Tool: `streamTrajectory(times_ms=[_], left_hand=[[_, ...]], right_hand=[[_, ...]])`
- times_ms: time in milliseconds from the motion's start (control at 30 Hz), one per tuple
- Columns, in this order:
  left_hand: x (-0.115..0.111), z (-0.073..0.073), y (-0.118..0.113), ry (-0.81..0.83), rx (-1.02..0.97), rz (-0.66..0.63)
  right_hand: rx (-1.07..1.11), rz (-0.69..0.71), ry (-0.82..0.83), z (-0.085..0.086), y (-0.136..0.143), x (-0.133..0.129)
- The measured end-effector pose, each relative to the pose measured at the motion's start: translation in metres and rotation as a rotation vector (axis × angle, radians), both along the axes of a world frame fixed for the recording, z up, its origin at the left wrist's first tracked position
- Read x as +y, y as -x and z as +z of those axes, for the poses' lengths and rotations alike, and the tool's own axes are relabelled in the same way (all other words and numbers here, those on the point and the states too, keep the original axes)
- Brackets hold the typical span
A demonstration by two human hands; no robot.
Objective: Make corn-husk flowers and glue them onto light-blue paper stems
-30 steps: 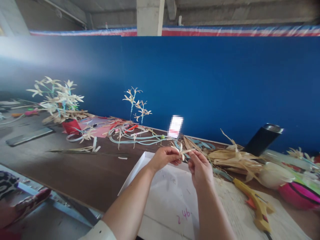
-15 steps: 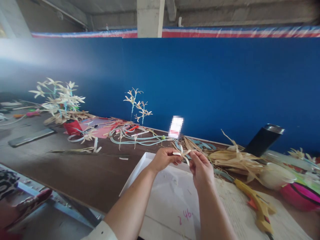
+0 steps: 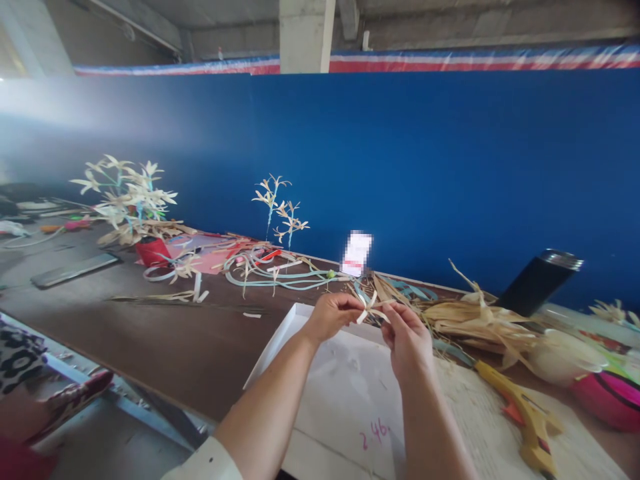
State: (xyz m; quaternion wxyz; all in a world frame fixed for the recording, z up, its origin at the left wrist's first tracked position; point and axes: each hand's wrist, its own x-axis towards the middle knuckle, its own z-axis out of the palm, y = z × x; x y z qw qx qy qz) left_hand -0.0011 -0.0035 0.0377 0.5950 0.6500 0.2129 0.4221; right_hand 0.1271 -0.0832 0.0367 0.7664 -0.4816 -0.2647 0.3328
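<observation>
A small pale flower [image 3: 369, 309] made of narrow husk-like petals hangs between my two hands, above the far part of a white tray [image 3: 273, 347]. My left hand [image 3: 333, 319] pinches it from the left, fingers closed. From the right, my right hand [image 3: 407, 333] grips a petal or the stem end between thumb and fingers; which of these it is, I cannot tell. Behind my hands lie dried husks [image 3: 467, 323] and blue-green strips [image 3: 413, 291]. A yellow glue gun [image 3: 523, 417] rests on paper to the right of my right forearm.
Two flower stems [image 3: 273, 200] stand before the blue partition [image 3: 440, 167]. At the left are a flower bunch [image 3: 135, 193], a red pot [image 3: 153, 252] and a phone [image 3: 75, 270]. A dark bottle [image 3: 540, 283] leans at the right, near a pink case [image 3: 607, 400]. Someone's shoe [image 3: 75, 403] shows lower left.
The flower has turned between my fingers, so its petals point in other directions. The whole view has shifted slightly, with the table things now a little farther right.
</observation>
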Motion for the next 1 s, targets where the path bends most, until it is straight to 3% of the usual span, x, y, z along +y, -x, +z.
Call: streamTrajectory(times_ms=[500,1000], left_hand=[[-0.002,0.001,0.002,-0.010,0.075,0.001],[-0.006,0.010,0.006,-0.046,0.102,-0.076]], right_hand=[[0.006,0.015,-0.001,0.002,0.001,0.000],[0.037,0.065,-0.038,0.002,0.000,0.000]])
